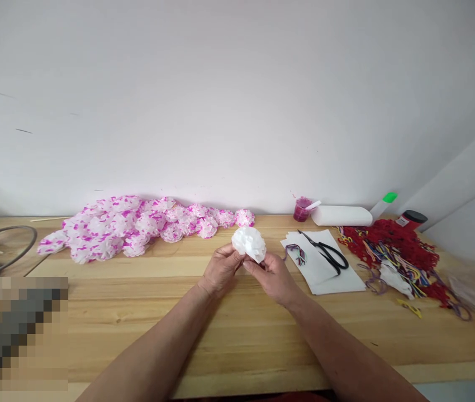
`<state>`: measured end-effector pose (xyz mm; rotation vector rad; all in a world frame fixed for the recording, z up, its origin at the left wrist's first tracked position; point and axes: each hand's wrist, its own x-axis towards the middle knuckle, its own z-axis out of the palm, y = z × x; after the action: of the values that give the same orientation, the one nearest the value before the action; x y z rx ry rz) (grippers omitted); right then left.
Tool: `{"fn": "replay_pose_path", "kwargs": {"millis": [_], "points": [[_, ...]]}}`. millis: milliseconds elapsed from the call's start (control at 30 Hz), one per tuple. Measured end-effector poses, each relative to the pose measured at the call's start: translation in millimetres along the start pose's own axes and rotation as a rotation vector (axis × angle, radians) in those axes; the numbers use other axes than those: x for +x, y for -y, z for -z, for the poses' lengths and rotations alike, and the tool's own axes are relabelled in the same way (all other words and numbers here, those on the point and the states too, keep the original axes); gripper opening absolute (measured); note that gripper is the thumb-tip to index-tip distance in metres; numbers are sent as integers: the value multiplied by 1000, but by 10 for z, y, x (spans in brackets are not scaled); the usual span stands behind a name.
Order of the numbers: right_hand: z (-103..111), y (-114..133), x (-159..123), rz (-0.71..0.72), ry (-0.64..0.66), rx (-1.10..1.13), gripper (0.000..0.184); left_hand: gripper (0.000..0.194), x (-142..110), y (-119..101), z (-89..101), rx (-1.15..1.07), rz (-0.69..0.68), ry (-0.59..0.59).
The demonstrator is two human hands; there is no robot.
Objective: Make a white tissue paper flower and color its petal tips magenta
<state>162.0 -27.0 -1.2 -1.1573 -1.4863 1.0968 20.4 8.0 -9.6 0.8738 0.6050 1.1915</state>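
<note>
A white paper flower (249, 244) with ruffled petals is held up over the middle of the table. My left hand (223, 269) pinches its underside from the left, fingers closed. From the right, my right hand (271, 274) grips the base too, its thumb close to the left one. The petals and my fingers hide the flower's base. Beyond it, a long heap of paper flowers (112, 226) with magenta-tinted edges lies along the wall. To the right, black-handled scissors (325, 251) rest on a stack of white paper sheets (329, 282), beside a short bunch of coloured yarn (298, 253).
Against the wall stand a cup of magenta liquid (302, 210), a white paper roll (342, 215), a green-capped bottle (384, 205) and a black-lidded jar (412, 218). Tangled red and multicoloured yarn (392, 245) covers the right side. A grey cable (28, 240) curls at far left.
</note>
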Motion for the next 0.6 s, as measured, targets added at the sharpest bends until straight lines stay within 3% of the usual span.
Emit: {"fn": "replay_pose_path", "kwargs": {"millis": [133, 267, 333, 433, 600], "points": [[43, 14, 35, -48, -1, -41, 22, 28, 34, -72, 32, 26, -51, -10], [57, 116, 38, 25, -34, 164, 24, 26, 12, -31, 29, 83, -76, 25], [49, 158, 15, -6, 43, 261, 31, 28, -12, 12, 21, 123, -35, 97], [28, 164, -18, -90, 177, 294, 23, 33, -24, 34, 23, 129, 27, 161], [17, 91, -4, -114, 134, 266, 34, 25, 31, -75, 62, 175, -74, 91]]}}
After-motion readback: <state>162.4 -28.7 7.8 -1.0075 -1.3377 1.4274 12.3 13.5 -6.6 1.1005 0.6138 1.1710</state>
